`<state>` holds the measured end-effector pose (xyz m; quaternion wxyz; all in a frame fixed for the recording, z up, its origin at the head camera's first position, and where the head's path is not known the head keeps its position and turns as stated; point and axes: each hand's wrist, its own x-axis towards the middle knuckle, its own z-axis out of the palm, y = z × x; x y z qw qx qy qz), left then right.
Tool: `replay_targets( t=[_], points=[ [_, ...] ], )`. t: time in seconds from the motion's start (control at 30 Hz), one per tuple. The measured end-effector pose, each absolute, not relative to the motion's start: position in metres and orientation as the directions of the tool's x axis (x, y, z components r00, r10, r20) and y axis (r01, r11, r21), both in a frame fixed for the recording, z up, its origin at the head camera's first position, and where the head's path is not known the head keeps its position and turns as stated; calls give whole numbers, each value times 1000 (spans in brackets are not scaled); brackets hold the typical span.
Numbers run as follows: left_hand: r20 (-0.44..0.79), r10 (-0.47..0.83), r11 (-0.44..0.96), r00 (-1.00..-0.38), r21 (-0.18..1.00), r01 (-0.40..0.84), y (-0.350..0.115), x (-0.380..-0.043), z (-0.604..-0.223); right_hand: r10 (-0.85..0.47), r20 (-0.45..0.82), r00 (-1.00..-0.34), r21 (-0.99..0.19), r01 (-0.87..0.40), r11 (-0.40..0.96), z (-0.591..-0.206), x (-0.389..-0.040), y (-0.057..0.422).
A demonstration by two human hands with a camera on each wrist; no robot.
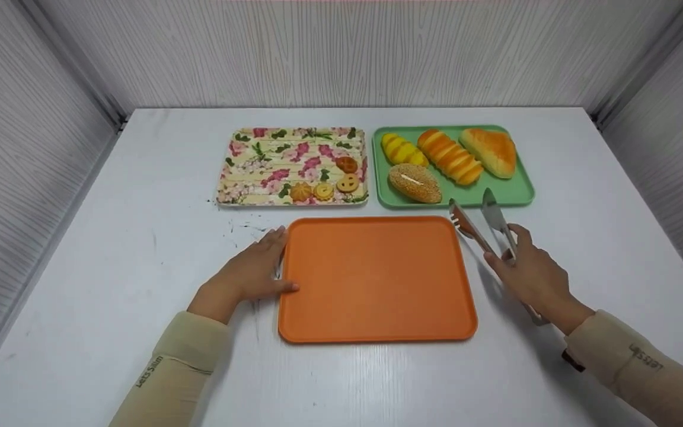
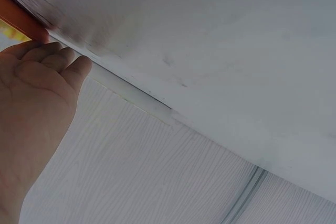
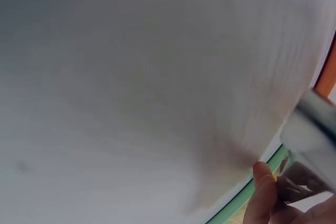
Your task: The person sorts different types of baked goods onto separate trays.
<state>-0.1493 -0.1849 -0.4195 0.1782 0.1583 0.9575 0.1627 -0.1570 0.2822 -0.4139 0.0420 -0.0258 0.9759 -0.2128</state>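
An orange tray (image 1: 377,279) lies on the white table. My left hand (image 1: 254,267) rests against its left edge, fingers extended along the outside and the thumb tip over the rim. The left wrist view shows that hand (image 2: 39,82) palm-on, its fingertips by the tray's orange edge (image 2: 21,17). In my right hand (image 1: 534,276) I hold metal tongs (image 1: 498,222), their two ends spread apart near the front rim of a green tray (image 1: 490,197). A sesame-topped bread roll (image 1: 415,182) lies closest to the tongs. The right wrist view shows the tongs (image 3: 315,140) blurred.
More bread shares the green tray: a yellow roll (image 1: 404,150), a striped loaf (image 1: 449,157) and a triangular bread (image 1: 490,152). Left of it, a floral tray (image 1: 252,169) carries several cookies (image 1: 324,191). Wood-grain panels (image 1: 341,53) enclose the table's back and sides.
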Motion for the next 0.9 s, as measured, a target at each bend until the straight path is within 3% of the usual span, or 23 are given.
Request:
replay_targets(
  t=[0.63, 0.9],
  points=[
    [-289, 368, 893, -884, 375, 249, -185, -150, -420, -80, -133, -988, -467, -9, 884, -412, -158, 283],
    [-285, 366, 900, -886, 350, 259, -188, -149, -422, -76, -132, -988, -450, -9, 893, -394, -166, 282]
  ],
)
